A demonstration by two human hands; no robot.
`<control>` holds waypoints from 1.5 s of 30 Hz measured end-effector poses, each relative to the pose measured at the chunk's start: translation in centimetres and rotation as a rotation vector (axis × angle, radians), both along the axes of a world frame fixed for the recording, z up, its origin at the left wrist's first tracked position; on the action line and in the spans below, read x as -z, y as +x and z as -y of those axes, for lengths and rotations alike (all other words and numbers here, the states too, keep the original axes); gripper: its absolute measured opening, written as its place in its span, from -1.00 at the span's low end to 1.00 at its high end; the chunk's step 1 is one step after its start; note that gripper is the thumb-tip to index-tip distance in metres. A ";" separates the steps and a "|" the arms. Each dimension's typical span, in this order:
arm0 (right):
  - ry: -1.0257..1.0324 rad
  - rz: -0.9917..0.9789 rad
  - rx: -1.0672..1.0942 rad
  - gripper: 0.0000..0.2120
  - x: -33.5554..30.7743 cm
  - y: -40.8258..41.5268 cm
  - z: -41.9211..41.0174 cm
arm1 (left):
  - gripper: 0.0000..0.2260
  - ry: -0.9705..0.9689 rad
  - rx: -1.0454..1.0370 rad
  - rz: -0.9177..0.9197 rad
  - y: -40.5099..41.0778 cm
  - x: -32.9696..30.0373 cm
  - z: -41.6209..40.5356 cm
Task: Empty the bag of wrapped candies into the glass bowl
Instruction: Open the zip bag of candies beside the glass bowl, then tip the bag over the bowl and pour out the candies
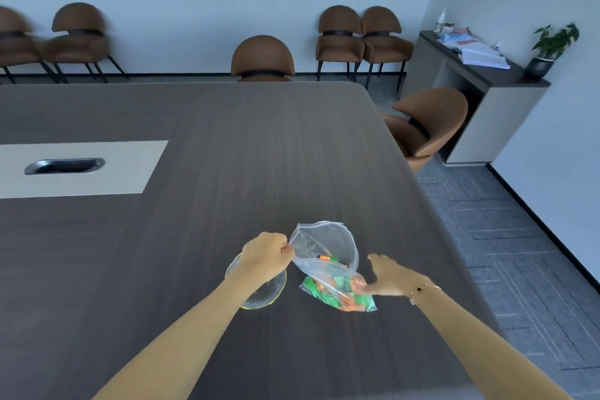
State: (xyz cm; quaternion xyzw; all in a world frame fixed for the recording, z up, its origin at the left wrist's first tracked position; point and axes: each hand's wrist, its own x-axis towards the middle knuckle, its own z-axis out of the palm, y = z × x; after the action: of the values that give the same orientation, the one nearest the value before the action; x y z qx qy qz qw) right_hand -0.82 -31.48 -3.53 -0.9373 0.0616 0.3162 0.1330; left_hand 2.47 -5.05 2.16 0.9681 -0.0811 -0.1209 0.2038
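Note:
A clear plastic bag [324, 253] lies on the dark wooden table [227, 156] with its mouth gaping open toward the far side. Green and orange wrapped candies [337, 294] fill its lower end. My left hand [266, 256] pinches the left edge of the bag's mouth. It hovers over the glass bowl [269, 297], hiding most of it; only the bowl's near rim shows. My right hand [388, 276] is beside the bag's right side, fingers spread, thumb touching the candy-filled end. A bracelet is on that wrist.
A pale inset panel with a metal cable slot [65, 166] lies at the left of the table. The table's right edge [422, 191] runs close by. Brown chairs [263, 58] stand around, and a sideboard [480, 75] with papers and a plant stands at right.

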 end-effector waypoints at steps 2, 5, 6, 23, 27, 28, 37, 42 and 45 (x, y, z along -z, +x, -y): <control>0.070 0.049 0.030 -0.08 2.6 -0.2 -1.2 | -0.71 -0.081 0.001 0.005 0.1 0.9 -0.3; 0.192 0.198 0.129 -0.26 7.4 1.3 -2.1 | -0.68 -0.278 0.029 -0.042 0.2 1.9 -0.8; 0.210 0.237 0.145 -0.38 9.9 2.2 -1.9 | -0.70 -0.319 0.024 -0.068 0.2 2.3 -0.9; 0.548 0.151 0.339 -0.78 0.8 3.9 -5.8 | -0.24 -0.257 0.167 -0.386 -0.6 7.0 -1.4; 0.585 0.112 0.297 -0.73 0.1 4.8 -8.0 | -0.39 -0.404 0.134 -0.492 -1.4 7.2 -1.5; 0.572 0.096 0.302 -0.73 0.1 5.0 -8.6 | -0.25 -0.427 0.141 -0.526 -1.7 7.1 -1.6; 0.458 0.013 0.271 -0.76 1.0 5.8 -13.9 | -0.26 -0.392 0.139 -0.676 -3.4 8.4 -4.4; 0.327 0.051 0.212 -0.73 1.6 5.5 -15.1 | -0.57 -0.371 0.093 -0.700 -3.2 8.4 -5.0; 0.432 -0.049 0.398 -0.79 1.8 4.7 -15.2 | -0.64 -0.382 0.077 -0.710 -3.1 8.2 -5.6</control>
State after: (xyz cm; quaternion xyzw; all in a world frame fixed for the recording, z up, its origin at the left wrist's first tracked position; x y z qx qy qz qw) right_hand 3.87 -16.29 -5.28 -0.8487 0.1787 0.3124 0.3875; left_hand -0.64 0.52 -6.04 0.8072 -0.0628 -0.4379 0.3907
